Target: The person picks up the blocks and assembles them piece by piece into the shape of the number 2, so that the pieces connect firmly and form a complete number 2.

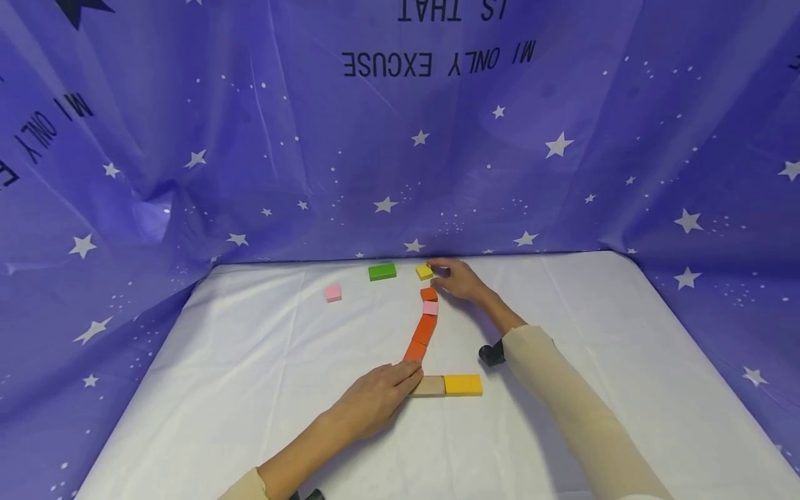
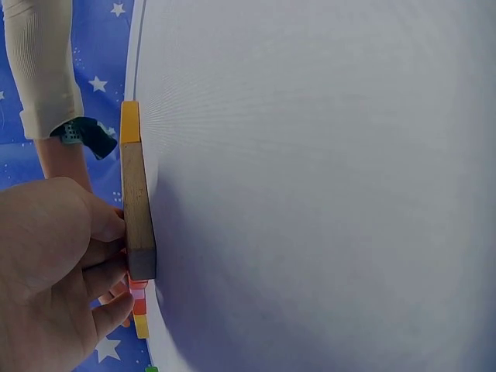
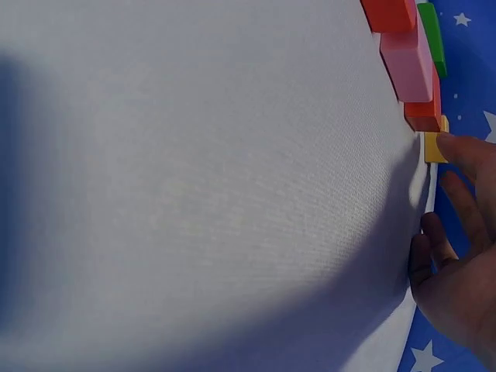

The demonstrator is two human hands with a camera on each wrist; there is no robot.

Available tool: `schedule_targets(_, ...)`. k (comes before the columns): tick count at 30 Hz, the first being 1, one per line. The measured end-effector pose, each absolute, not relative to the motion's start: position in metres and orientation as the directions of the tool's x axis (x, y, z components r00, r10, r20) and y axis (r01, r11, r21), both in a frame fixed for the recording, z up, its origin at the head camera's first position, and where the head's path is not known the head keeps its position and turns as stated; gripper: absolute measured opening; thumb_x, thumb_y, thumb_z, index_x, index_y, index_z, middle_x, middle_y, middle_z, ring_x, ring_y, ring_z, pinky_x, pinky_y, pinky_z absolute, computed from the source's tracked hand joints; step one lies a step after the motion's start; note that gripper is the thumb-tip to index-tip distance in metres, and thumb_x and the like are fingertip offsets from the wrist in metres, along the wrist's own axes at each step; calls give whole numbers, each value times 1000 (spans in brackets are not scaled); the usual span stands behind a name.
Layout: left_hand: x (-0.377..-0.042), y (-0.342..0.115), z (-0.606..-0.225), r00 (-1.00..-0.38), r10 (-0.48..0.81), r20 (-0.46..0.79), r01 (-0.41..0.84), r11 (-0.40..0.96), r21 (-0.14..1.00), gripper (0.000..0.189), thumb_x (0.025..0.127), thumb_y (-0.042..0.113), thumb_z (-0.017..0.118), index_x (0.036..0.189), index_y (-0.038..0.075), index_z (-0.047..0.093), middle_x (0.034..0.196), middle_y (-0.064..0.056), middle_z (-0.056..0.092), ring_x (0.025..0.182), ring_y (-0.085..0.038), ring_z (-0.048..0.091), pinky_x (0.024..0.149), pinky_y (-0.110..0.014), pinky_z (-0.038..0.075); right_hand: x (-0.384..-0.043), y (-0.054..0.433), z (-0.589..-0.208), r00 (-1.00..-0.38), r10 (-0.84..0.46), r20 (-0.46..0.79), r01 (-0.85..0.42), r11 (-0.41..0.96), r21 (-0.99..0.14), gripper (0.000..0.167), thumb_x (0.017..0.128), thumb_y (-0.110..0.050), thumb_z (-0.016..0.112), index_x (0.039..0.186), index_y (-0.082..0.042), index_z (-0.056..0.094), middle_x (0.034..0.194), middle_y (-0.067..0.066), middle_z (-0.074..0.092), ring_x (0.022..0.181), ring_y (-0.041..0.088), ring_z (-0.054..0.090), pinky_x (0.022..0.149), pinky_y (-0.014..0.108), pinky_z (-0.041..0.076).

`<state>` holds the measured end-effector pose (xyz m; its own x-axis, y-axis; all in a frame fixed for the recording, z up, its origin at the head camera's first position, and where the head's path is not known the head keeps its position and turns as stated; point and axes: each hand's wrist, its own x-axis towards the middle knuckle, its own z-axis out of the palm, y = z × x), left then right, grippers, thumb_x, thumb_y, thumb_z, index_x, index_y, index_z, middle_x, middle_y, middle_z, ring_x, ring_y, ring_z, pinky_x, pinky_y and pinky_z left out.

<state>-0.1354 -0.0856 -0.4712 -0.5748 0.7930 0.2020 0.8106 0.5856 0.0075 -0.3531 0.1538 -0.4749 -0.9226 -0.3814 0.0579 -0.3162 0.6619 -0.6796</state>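
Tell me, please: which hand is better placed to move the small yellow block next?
Probably the right hand: its fingertips are right at the small yellow block, beyond the row's far orange block. The left hand is down by the wooden block, much farther away.

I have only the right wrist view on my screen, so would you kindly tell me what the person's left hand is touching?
Observer: The left hand has its fingers on the left part of a plain wooden block.
Operator: Thank you; does anything lie at that block's other end?
Observer: Yes, an amber block lies against its right end, in line with it.
Operator: And is any block lying on its own out of my sight?
Observer: Yes, the head view shows a second pink block lying alone, to the left of the green block.
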Motion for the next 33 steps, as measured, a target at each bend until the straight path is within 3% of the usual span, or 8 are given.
schedule_targets(7,-135,-85,-470,-573,792,212,812,584,8,42,95,8,66,136,3,60,143,-11,54,130,-23,52,103,-35,47,-358,153,-478,-907,-418,44,-339,666,-664,50,95,-8,65,143,-3,54,145,17,51,136,34,44,113,45,34)
schedule_targets(13,-135,-86,-469,-591,786,184,801,599,11,41,97,9,64,138,4,59,145,-10,53,133,-22,50,104,-36,45,-358,152,-478,-898,-436,58,-370,678,-635,49,96,-8,62,144,-2,53,146,16,51,139,33,40,116,44,29)
schedule_targets(33,-134,-84,-468,-596,785,166,799,601,30,41,98,8,61,139,4,58,145,-10,52,134,-22,49,106,-36,44,-352,150,-473,-914,-401,66,-349,691,-633,37,94,-5,64,131,-5,66,134,15,61,131,34,50,112,45,35)
